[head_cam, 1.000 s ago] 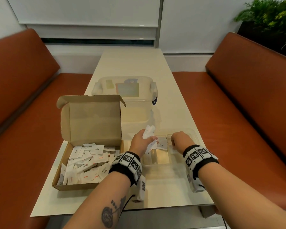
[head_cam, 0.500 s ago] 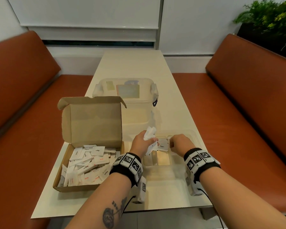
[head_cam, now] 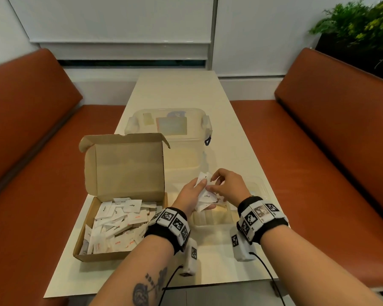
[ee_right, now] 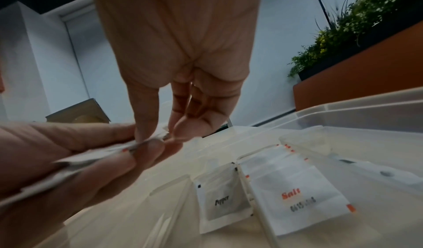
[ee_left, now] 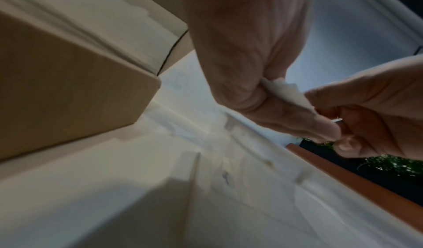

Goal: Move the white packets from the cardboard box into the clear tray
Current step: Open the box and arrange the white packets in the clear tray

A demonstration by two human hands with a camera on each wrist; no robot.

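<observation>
White packets (head_cam: pixel 119 224) heaped in open cardboard box (head_cam: pixel 124 173); few in clear tray (head_cam: pixel 215 219).

I am looking at what reads as a café or restaurant booth: a long cream table (head_cam: pixel 234 133) runs between two facing benches (head_cam: pixel 332 133) upholstered in rust-orange, set against a white wall with a lowered roller blind (head_cam: pixel 119 21). A planter of green foliage (head_cam: pixel 360 25) sits behind the right-hand bench. On the table, a cardboard box (head_cam: pixel 124 171) holds single-serve condiment sachets (head_cam: pixel 117 226) printed "Salt" and "Pepper", the kind a diner stocks.
</observation>
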